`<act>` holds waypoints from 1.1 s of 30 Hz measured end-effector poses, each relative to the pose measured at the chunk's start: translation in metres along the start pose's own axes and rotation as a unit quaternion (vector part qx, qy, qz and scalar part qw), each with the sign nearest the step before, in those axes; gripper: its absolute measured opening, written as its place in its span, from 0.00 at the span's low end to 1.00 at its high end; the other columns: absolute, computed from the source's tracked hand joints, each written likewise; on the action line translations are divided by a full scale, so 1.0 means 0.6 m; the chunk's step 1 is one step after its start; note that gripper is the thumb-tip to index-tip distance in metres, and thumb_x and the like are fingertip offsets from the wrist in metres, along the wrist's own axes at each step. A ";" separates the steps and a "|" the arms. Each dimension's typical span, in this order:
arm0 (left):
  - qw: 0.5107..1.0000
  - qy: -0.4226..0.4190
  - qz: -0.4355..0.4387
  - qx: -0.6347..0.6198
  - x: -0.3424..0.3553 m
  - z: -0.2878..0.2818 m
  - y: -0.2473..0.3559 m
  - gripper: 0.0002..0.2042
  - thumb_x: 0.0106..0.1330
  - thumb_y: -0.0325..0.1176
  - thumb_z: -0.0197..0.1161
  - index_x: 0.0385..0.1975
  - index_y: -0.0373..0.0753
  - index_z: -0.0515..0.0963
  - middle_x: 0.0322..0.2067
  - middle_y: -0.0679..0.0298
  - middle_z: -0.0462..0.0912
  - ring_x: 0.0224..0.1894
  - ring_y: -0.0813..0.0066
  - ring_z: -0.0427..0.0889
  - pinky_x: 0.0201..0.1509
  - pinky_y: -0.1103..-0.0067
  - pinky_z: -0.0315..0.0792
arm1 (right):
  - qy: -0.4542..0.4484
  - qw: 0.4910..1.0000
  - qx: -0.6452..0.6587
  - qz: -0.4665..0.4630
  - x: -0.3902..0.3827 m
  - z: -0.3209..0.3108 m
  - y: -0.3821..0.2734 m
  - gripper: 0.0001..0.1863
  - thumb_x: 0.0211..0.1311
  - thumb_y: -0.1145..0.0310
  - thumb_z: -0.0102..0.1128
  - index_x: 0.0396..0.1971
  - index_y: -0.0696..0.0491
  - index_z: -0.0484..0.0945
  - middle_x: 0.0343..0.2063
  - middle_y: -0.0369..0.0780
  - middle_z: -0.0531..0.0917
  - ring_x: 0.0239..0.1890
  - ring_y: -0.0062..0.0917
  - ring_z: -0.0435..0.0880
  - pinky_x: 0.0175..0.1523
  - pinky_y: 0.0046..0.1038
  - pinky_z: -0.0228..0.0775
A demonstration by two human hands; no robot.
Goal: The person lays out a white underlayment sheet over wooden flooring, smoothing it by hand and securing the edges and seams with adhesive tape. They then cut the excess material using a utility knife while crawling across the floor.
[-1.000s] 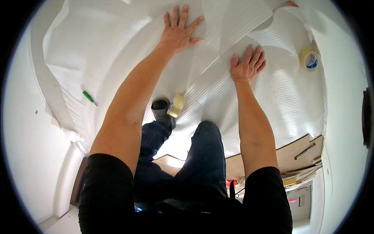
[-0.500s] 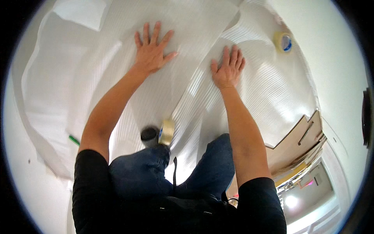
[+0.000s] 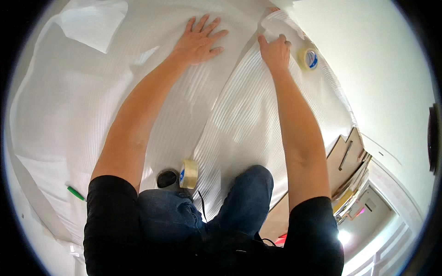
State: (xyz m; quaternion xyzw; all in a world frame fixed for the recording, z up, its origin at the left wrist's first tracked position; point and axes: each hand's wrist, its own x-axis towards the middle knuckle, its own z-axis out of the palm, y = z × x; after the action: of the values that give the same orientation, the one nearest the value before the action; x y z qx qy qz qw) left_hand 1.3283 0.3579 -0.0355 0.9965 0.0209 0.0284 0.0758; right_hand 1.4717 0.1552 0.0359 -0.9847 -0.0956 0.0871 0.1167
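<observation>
White ribbed foam sheet [image 3: 248, 110] covers the surface under both hands, and a seam or overlapping edge runs up its middle. My left hand [image 3: 198, 43] lies flat on it left of that seam, fingers spread, holding nothing. At the seam's far end, my right hand [image 3: 276, 53] has its fingers curled and thumb out, closed on the sheet's raised edge; the fingertips are partly hidden. Just right of that hand is a roll of clear tape [image 3: 308, 60] with a blue-printed core. A second tape roll [image 3: 189, 174] stands on edge near my left knee.
Beside the second roll is a dark round thing [image 3: 167, 178]. A green-handled tool [image 3: 75, 193] lies at the left. A loose white piece [image 3: 94, 23] rests at the far left. Brown boards [image 3: 345, 154] stand at the right, near a white wall [image 3: 368, 69].
Both hands have moved farther away and slightly right. The right hand has gone from flat and spread to closed on the sheet's edge. The view has shifted a little.
</observation>
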 end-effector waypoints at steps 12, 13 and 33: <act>0.998 -0.067 -0.001 -0.004 0.001 -0.022 0.000 0.30 0.77 0.63 0.43 0.76 0.68 0.58 0.80 0.74 0.48 0.82 0.61 0.41 0.84 0.52 0.36 | 0.065 0.984 0.168 0.007 0.139 0.073 -0.005 0.23 0.68 0.58 0.55 0.53 0.62 0.76 0.46 0.57 0.85 0.52 0.51 0.84 0.58 0.43 0.75; 0.998 -0.066 -0.003 0.000 0.001 -0.021 0.000 0.29 0.77 0.63 0.43 0.76 0.68 0.58 0.80 0.74 0.49 0.82 0.61 0.42 0.83 0.52 0.36 | 0.041 0.985 0.163 -0.031 0.141 0.083 0.002 0.24 0.68 0.59 0.56 0.55 0.62 0.75 0.46 0.56 0.85 0.52 0.50 0.84 0.58 0.42 0.74; 0.989 -0.075 0.112 -0.055 0.021 -0.003 0.055 0.35 0.75 0.56 0.48 0.75 0.40 0.60 0.77 0.53 0.56 0.81 0.56 0.48 0.82 0.54 0.41 | 0.113 0.973 0.026 -0.197 0.016 0.154 0.039 0.40 0.74 0.44 0.49 0.71 0.62 0.58 0.74 0.53 0.60 0.77 0.49 0.54 0.80 0.48 0.42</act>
State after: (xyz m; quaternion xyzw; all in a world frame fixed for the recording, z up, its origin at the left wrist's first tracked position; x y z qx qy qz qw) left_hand 1.3420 0.3261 -0.0279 0.9862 -0.0983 -0.0373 0.1281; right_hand 1.4669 0.1546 -0.0597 -0.9465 -0.2721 -0.0471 0.1669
